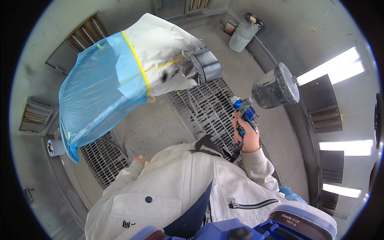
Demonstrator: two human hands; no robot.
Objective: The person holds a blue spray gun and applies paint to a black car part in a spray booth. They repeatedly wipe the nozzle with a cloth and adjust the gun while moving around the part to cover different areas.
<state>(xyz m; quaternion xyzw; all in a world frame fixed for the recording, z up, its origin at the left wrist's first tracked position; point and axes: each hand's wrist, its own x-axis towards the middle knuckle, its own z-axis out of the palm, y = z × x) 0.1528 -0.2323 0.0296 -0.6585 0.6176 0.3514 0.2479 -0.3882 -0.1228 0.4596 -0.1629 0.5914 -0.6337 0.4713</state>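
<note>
My right hand (250, 138) is wrapped round the handle of a blue spray gun (247, 112). A grey, paint-stained cup (276, 88) is fixed to the gun and tilts to the right. Ahead and to the left of the gun hangs a large part masked with blue plastic film (100, 84), white paper (160, 36) and yellow tape (135, 60). Its uncovered end is a smooth dark grey piece (210, 66), apart from the gun. My left hand (140, 159) is low beside my jacket, below the masked part; it is small in view and its fingers are mostly hidden.
Metal floor grating (208, 104) runs below the gun. A dark hose (236, 154) trails from its handle. At the far wall stand a pale drum (245, 34) and a small can (230, 27). A white bucket (56, 148) is at the left. Bright lights (340, 66) line the right wall.
</note>
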